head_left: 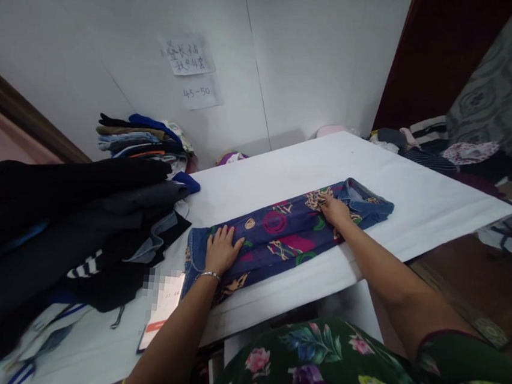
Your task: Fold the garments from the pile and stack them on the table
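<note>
A patterned denim jacket (286, 225) lies folded into a long strip across the white table. Its cloth is dark blue with magenta, green and tan figures, and plain blue denim shows at both ends. My left hand (222, 250) rests flat on the left end, fingers spread, with a bracelet at the wrist. Toward the other end, just short of the denim collar, my right hand (334, 211) has its fingers bent onto the cloth and appears to grip it; its fingertips are partly hidden.
Dark clothes (76, 217) are heaped on the left, with a folded stack (146, 139) behind them. A lit phone (166, 304) lies beside my left forearm. More clothes (450, 150) are piled beyond the white table (402, 176) at right. Handwritten papers (190, 56) hang on the wall.
</note>
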A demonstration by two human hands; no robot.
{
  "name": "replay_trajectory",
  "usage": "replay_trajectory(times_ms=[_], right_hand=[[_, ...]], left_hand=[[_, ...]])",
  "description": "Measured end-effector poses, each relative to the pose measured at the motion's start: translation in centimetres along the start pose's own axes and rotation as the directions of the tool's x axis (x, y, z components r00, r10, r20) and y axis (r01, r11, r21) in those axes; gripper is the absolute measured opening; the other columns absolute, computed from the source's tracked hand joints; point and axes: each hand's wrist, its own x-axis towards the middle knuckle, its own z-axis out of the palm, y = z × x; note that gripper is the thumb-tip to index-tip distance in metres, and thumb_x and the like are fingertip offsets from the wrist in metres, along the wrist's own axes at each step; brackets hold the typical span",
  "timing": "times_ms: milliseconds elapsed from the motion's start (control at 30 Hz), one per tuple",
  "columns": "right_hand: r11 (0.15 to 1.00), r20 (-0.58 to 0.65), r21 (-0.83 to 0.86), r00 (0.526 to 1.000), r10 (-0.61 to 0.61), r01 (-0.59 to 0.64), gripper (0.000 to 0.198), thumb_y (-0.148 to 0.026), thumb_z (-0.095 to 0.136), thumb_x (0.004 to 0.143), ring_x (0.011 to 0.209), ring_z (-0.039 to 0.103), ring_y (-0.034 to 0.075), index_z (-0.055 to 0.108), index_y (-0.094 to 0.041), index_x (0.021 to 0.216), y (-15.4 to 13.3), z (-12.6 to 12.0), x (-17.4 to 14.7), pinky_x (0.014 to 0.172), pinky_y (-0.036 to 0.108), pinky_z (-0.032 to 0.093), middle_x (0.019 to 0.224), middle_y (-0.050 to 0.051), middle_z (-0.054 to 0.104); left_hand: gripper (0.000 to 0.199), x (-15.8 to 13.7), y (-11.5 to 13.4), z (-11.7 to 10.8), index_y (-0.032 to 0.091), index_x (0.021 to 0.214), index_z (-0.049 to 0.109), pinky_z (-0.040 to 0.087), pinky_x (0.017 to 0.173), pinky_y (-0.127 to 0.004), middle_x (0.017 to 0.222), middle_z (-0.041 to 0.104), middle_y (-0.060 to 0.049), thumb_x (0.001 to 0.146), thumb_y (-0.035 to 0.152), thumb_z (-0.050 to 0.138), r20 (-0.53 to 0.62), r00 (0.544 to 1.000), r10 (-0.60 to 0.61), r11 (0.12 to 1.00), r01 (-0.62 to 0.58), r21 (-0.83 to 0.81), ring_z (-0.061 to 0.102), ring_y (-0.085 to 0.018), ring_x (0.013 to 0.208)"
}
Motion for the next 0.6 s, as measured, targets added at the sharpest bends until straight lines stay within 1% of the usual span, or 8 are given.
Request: replay_trajectory(times_ms=[67, 133, 233, 300, 367, 433, 500, 600], right_hand=[[1.0, -0.011, -0.004, 0.999, -0.031, 0.031, 0.048, -0.03, 0.048, 0.09, 0.103, 0.064, 0.025, 0.051, -0.023, 0.138, 0.3, -0.2, -0.2, 0.082, 0.032, 0.047, 0.115, 0.01, 0.07], [0.999, -0.011, -0.008, 0.999, -0.053, 0.053, 0.044, -0.032, 0.049, 0.091, 0.103, 0.064, 0.025, 0.056, -0.021, 0.132, 0.7, -0.7, -0.4, 0.08, 0.031, 0.047, 0.114, 0.01, 0.07], [0.991, 0.014, -0.054, 0.993, -0.121, 0.122, 0.03, -0.031, 0.046, 0.092, 0.098, 0.064, 0.023, 0.066, -0.02, 0.113, 1.8, -1.6, -0.9, 0.076, 0.028, 0.045, 0.108, 0.009, 0.071], [0.973, 0.082, -0.106, 0.977, -0.198, 0.206, 0.027, -0.031, 0.047, 0.092, 0.094, 0.063, 0.022, 0.07, -0.019, 0.101, 2.6, -2.0, -1.5, 0.075, 0.027, 0.044, 0.102, 0.008, 0.072], [0.942, 0.14, -0.14, 0.948, -0.286, 0.305, 0.026, -0.033, 0.051, 0.091, 0.093, 0.062, 0.021, 0.07, -0.019, 0.099, 3.3, -2.1, -2.0, 0.077, 0.028, 0.043, 0.101, 0.009, 0.071], [0.918, 0.158, -0.154, 0.926, -0.342, 0.365, 0.026, -0.034, 0.053, 0.091, 0.094, 0.061, 0.021, 0.071, -0.019, 0.101, 3.7, -2.0, -2.4, 0.079, 0.028, 0.041, 0.101, 0.009, 0.07], [0.919, 0.148, -0.163, 0.929, -0.338, 0.36, 0.024, -0.033, 0.053, 0.091, 0.095, 0.06, 0.021, 0.072, -0.02, 0.098, 3.7, -1.8, -2.6, 0.08, 0.029, 0.04, 0.1, 0.009, 0.069], [0.938, 0.129, -0.163, 0.949, -0.287, 0.306, 0.022, -0.031, 0.053, 0.09, 0.094, 0.059, 0.022, 0.072, -0.02, 0.089, 3.2, -1.5, -2.7, 0.08, 0.031, 0.039, 0.097, 0.009, 0.069]], left_hand=[[0.064, 0.0, 0.0, 0.0, 0.014, 0.146, 0.041, 0.024, 0.115, -0.049, 0.153, 0.037, -0.013, 0.096, 0.053, 0.03, -0.002, 1.0, 0.001, 1.0, -0.001, -0.001, 0.031, -0.03, 0.141], [0.064, 0.0, 0.0, -0.1, 0.014, 0.145, 0.041, 0.025, 0.114, -0.049, 0.153, 0.037, -0.013, 0.096, 0.053, 0.03, -0.004, 1.0, 0.003, 1.0, -0.003, -0.004, 0.032, -0.03, 0.141], [0.064, 0.1, 0.0, -0.1, 0.014, 0.145, 0.042, 0.025, 0.114, -0.05, 0.152, 0.038, -0.013, 0.096, 0.053, 0.031, -0.004, 1.0, 0.002, 1.0, -0.002, -0.007, 0.032, -0.03, 0.141], [0.064, 0.1, 0.0, 0.0, 0.015, 0.145, 0.042, 0.025, 0.114, -0.05, 0.152, 0.038, -0.013, 0.095, 0.053, 0.032, -0.005, 1.0, 0.003, 1.0, -0.003, -0.006, 0.033, -0.03, 0.14], [0.064, 0.1, 0.0, 0.0, 0.014, 0.145, 0.042, 0.026, 0.114, -0.049, 0.152, 0.038, -0.013, 0.095, 0.053, 0.032, -0.011, 1.0, 0.007, 1.0, -0.007, -0.002, 0.033, -0.03, 0.14], [0.064, 0.1, -0.1, 0.1, 0.014, 0.145, 0.042, 0.026, 0.114, -0.05, 0.152, 0.038, -0.014, 0.095, 0.053, 0.031, -0.016, 1.0, 0.011, 1.0, -0.011, 0.004, 0.033, -0.03, 0.14], [0.064, 0.1, -0.1, 0.1, 0.013, 0.145, 0.042, 0.026, 0.114, -0.05, 0.152, 0.038, -0.014, 0.096, 0.052, 0.031, -0.016, 1.0, 0.013, 1.0, -0.013, 0.006, 0.033, -0.03, 0.14], [0.063, 0.1, 0.0, -0.1, 0.013, 0.144, 0.042, 0.025, 0.114, -0.05, 0.152, 0.038, -0.014, 0.096, 0.052, 0.031, -0.013, 1.0, 0.009, 1.0, -0.009, 0.006, 0.033, -0.03, 0.14]])
